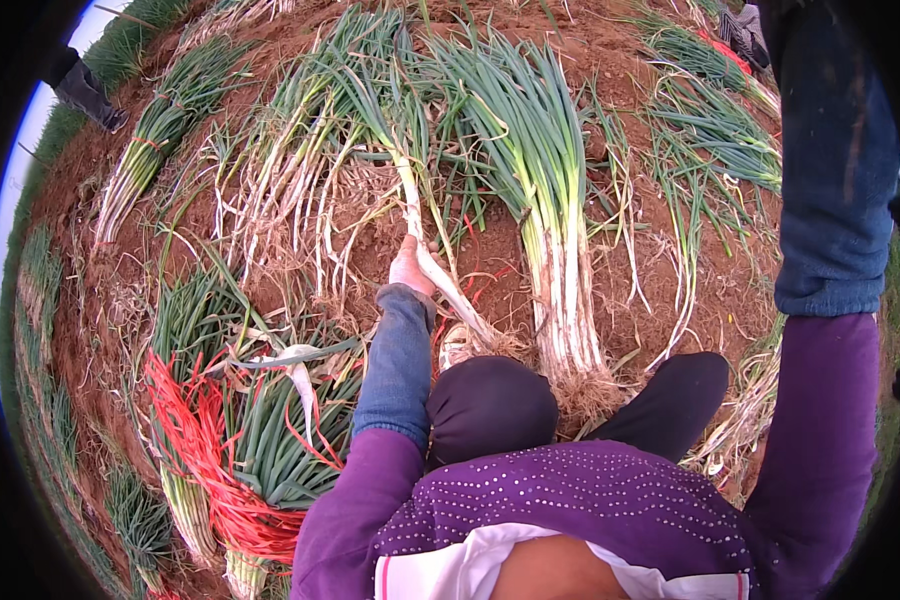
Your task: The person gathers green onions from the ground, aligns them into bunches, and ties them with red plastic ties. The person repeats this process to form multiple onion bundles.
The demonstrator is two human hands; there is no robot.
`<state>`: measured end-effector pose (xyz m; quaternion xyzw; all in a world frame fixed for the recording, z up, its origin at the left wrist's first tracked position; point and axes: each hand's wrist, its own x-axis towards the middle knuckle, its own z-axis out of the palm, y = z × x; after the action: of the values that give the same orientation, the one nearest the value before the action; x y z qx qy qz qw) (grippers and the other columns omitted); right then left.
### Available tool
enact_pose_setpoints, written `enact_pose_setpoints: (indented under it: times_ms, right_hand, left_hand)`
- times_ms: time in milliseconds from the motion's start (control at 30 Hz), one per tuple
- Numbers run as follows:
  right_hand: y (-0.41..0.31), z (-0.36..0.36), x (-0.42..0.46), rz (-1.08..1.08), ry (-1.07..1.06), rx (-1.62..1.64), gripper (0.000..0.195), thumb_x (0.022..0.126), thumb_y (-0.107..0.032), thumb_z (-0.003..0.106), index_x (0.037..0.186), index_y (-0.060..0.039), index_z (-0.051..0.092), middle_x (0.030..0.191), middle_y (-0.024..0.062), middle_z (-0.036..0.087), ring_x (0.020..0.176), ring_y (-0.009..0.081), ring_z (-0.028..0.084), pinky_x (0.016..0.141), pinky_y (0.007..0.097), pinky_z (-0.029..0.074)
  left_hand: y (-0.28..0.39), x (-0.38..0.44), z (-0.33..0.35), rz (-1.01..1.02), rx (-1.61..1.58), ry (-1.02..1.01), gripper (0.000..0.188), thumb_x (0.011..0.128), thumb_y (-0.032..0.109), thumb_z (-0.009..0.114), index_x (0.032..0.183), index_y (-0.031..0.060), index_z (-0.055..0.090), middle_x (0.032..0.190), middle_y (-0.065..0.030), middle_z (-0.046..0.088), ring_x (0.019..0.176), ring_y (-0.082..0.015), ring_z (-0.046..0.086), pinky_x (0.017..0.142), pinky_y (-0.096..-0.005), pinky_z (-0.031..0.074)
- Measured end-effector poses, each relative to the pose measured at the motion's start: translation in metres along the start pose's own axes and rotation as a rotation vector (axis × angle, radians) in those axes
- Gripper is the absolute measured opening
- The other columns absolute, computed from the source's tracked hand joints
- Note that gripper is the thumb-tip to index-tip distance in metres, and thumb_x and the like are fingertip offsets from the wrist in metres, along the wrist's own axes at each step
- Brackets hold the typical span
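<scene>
My left hand [412, 266] is closed around the white shank of a long green onion [450, 291]. Its roots hang towards my knee, and its green leaves point away from me. To the right of that hand lies a thick pile of green onions [562, 262], leaves away from me and roots close to my legs. Looser, thinner green onions [285, 172] are spread on the soil to the left. My right arm is raised along the right edge in a blue sleeve cover [832, 187]; its hand is out of view.
A bundle of red plastic strips [210, 442] lies over bound green onions [285, 442] at my left. Farther left is a tied bundle [146, 142]. Other onion piles [720, 135] lie at the right on reddish soil [630, 285]. Another person's leg [86, 90] shows at upper left.
</scene>
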<state>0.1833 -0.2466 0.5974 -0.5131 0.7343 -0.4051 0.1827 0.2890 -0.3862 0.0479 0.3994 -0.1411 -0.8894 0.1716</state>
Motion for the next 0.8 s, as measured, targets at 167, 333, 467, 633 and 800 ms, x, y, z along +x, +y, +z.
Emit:
enact_pose_setpoints:
  times_ms: [167, 333, 467, 633, 800]
  right_hand:
    - [0.202, 0.115, 0.003, 0.356, -0.463, -1.061, 0.023, 0.096, -0.015, 0.06, 0.117, -0.0055, 0.064, 0.096, 0.0125, 0.074, 0.083, 0.0265, 0.073, 0.074, 0.0417, 0.061]
    - [0.359, 0.218, -0.099, 0.684, -0.618, -0.987, 0.033, 0.091, -0.022, 0.066, 0.121, -0.009, 0.071, 0.107, 0.0097, 0.076, 0.1, 0.0263, 0.074, 0.08, 0.0454, 0.059]
    - [0.374, 0.268, -0.122, 0.64, -0.928, -1.068, 0.037, 0.086, -0.021, 0.071, 0.121, -0.0087, 0.072, 0.111, 0.0108, 0.075, 0.102, 0.0281, 0.073, 0.079, 0.045, 0.06]
    - [0.316, 0.259, -0.109, 0.644, -0.837, -0.772, 0.06, 0.076, -0.018, 0.079, 0.128, 0.0039, 0.059, 0.114, 0.0204, 0.071, 0.106, 0.0324, 0.072, 0.086, 0.0434, 0.059]
    - [0.352, 0.239, -0.143, 0.739, -0.554, -0.487, 0.039, 0.094, -0.031, 0.061, 0.119, -0.0001, 0.063, 0.111, 0.0244, 0.07, 0.109, 0.0362, 0.068, 0.092, 0.0452, 0.054]
  left_hand:
    - [0.001, -0.017, -0.019, 0.054, 0.114, 0.007, 0.035, 0.103, 0.046, 0.055, 0.104, 0.0118, 0.057, 0.082, -0.006, 0.065, 0.065, -0.0208, 0.057, 0.061, -0.0417, 0.05]
    - [-0.049, 0.011, -0.001, -0.024, 0.127, -0.039, 0.042, 0.099, 0.053, 0.059, 0.104, 0.0115, 0.059, 0.081, -0.0046, 0.064, 0.063, -0.0198, 0.058, 0.059, -0.0405, 0.05]
    - [-0.079, 0.015, 0.009, 0.052, 0.277, 0.043, 0.042, 0.096, 0.051, 0.065, 0.103, 0.0095, 0.061, 0.083, -0.0058, 0.066, 0.067, -0.0192, 0.06, 0.06, -0.0374, 0.049]
    - [-0.1, 0.045, -0.014, -0.014, 0.339, 0.014, 0.03, 0.083, 0.017, 0.079, 0.108, 0.0042, 0.068, 0.093, -0.0096, 0.071, 0.082, -0.0298, 0.066, 0.078, -0.0437, 0.053]
    - [-0.088, 0.026, 0.003, -0.16, 0.242, -0.063, 0.025, 0.087, 0.017, 0.076, 0.108, 0.005, 0.068, 0.09, -0.0075, 0.07, 0.08, -0.0247, 0.067, 0.074, -0.0392, 0.055]
